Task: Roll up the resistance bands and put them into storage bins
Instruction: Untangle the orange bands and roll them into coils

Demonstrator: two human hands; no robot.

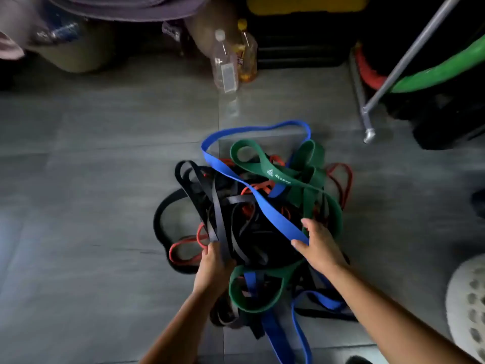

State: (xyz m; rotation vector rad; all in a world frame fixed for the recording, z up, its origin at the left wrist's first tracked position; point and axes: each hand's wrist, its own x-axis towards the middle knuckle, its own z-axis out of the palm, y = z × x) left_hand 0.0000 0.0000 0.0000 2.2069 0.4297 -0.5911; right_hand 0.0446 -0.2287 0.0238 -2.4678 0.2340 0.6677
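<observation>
Left hand [214, 264]: curled into the near-left side of the pile [252, 232], holding a bunch of black bands [210, 200]. My fingertips are buried, so I cannot tell how many strips I have.
Right hand [319, 248]: pinching the blue band [252, 195] near its close end, thumb on one edge and fingers over the other.
Blue band: runs from my right hand up and left across the top of the pile, then loops round on the floor [78, 179] at the far side. It lies over most of the others, so I judge it the easiest to free first.
Green band [278, 174]: wide, and it crosses the blue one near the middle. Another green loop sits between my wrists.
Red band [183, 248]: thin, poking out to the left of my left hand.
Where the bands are: all of them lie tangled on the floor just ahead of me. None is rolled and none is in a bin.
Doing this step well: I keep the black bunch pinned with my left hand and draw the blue out slowly with my right. I stop wherever the green catches it, because yanking stretchy rubber only tightens the knot. Once it is free, I lay it flat and roll from one end.
White basket [469, 311]: at the right edge beside my forearm, possibly the bin.
Farther off: two bottles [225, 67] and a slanted metal pole [409, 59].
</observation>
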